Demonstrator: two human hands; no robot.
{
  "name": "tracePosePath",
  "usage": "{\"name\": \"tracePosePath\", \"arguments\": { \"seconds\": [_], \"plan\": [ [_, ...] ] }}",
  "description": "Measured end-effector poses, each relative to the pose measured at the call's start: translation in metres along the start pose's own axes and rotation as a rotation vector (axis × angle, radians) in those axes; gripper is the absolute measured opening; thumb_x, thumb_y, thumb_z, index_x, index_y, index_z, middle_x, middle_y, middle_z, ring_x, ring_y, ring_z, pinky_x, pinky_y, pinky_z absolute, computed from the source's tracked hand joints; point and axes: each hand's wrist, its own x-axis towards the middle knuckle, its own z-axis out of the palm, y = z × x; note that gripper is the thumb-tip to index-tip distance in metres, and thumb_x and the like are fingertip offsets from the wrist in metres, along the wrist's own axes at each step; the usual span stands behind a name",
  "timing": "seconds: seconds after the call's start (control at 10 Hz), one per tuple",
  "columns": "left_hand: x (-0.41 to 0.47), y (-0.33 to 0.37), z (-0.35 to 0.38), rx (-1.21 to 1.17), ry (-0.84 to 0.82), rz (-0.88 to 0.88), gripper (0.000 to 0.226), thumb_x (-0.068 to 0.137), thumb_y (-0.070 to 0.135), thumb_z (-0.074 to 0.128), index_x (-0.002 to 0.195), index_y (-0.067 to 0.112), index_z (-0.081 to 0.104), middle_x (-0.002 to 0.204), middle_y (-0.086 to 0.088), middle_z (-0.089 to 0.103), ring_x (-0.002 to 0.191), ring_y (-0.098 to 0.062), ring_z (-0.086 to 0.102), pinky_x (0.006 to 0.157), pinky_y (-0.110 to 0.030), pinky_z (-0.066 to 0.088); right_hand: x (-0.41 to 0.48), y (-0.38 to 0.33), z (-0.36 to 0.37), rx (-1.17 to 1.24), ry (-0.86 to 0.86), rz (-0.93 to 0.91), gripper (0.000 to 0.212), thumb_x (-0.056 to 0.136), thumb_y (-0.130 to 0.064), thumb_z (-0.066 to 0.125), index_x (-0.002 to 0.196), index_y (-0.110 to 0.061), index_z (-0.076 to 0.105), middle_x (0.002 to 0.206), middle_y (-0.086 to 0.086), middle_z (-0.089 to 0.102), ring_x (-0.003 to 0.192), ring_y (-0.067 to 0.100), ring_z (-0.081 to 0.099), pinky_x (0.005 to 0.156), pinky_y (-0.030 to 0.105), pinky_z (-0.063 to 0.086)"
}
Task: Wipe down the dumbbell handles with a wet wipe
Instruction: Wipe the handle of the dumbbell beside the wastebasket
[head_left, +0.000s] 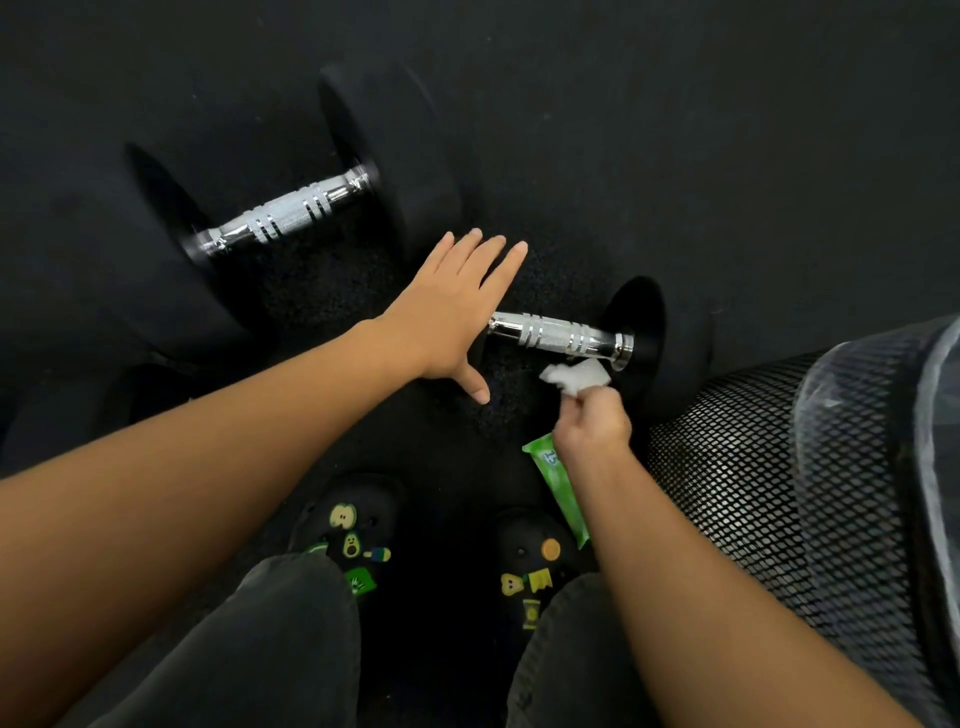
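Observation:
Two black dumbbells with chrome handles lie on the dark floor. The far dumbbell's handle (288, 218) is at the upper left, untouched. The near dumbbell's handle (558, 335) lies in the middle right. My left hand (452, 312) is flat with straight fingers over the near dumbbell's left weight, hiding it. My right hand (592, 421) pinches a crumpled white wet wipe (576, 375) just below the right end of the near handle, close to it; whether it touches the handle I cannot tell.
A green wet wipe packet (558, 480) lies on the floor under my right wrist. A black mesh bin (753, 467) with a plastic liner stands at the right. My two black shoes (353, 525) with charms are at the bottom centre.

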Motion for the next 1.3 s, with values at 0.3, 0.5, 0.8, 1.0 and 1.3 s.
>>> {"name": "tracePosePath", "arguments": {
  "seconds": [0.3, 0.5, 0.8, 1.0, 1.3],
  "plan": [
    [0.000, 0.000, 0.000, 0.010, 0.004, 0.005, 0.141, 0.054, 0.067, 0.073, 0.147, 0.007, -0.015, 0.157, -0.014, -0.003, 0.145, -0.032, -0.004, 0.118, -0.045, -0.002, -0.012, -0.022, 0.022, 0.286, -0.048, 0.119, 0.038, 0.091, 0.014, 0.034, 0.122, 0.003, 0.052, 0.129, 0.013, 0.054, 0.127, 0.025, 0.049, 0.107, 0.031, 0.039],
    [0.000, 0.002, -0.001, 0.020, 0.000, 0.002, 0.141, 0.054, 0.066, 0.074, 0.147, 0.007, -0.014, 0.157, -0.015, -0.003, 0.145, -0.033, -0.004, 0.118, -0.045, -0.002, -0.019, -0.007, 0.037, 0.085, -0.080, 0.122, 0.043, 0.091, 0.016, 0.030, 0.127, 0.005, 0.049, 0.134, 0.019, 0.051, 0.124, 0.030, 0.050, 0.096, 0.035, 0.044],
    [-0.001, 0.001, -0.002, 0.007, 0.003, 0.007, 0.140, 0.055, 0.066, 0.074, 0.147, 0.007, -0.015, 0.157, -0.014, -0.003, 0.145, -0.032, -0.004, 0.118, -0.044, -0.003, -0.043, -0.042, 0.032, 0.017, 0.164, 0.164, 0.029, 0.096, -0.001, 0.034, 0.117, 0.010, 0.051, 0.133, 0.021, 0.052, 0.122, 0.033, 0.051, 0.096, 0.033, 0.045],
    [-0.001, 0.001, -0.002, 0.003, 0.007, 0.011, 0.140, 0.054, 0.065, 0.074, 0.147, 0.007, -0.014, 0.157, -0.014, -0.002, 0.145, -0.032, -0.004, 0.118, -0.044, -0.002, -0.040, -0.028, 0.038, -0.028, 0.165, 0.034, 0.031, 0.092, -0.002, 0.039, 0.115, 0.003, 0.058, 0.088, 0.010, 0.066, 0.063, 0.017, 0.057, 0.050, 0.023, 0.043],
    [-0.001, 0.001, -0.003, -0.007, 0.008, 0.011, 0.140, 0.054, 0.066, 0.074, 0.147, 0.008, -0.014, 0.157, -0.014, -0.002, 0.145, -0.032, -0.004, 0.117, -0.043, -0.003, -0.038, -0.018, 0.044, -0.164, 0.153, -0.040, 0.021, 0.085, 0.002, 0.043, 0.094, -0.006, 0.060, 0.081, 0.004, 0.063, 0.056, 0.011, 0.050, 0.048, 0.022, 0.038]
  ]
}}
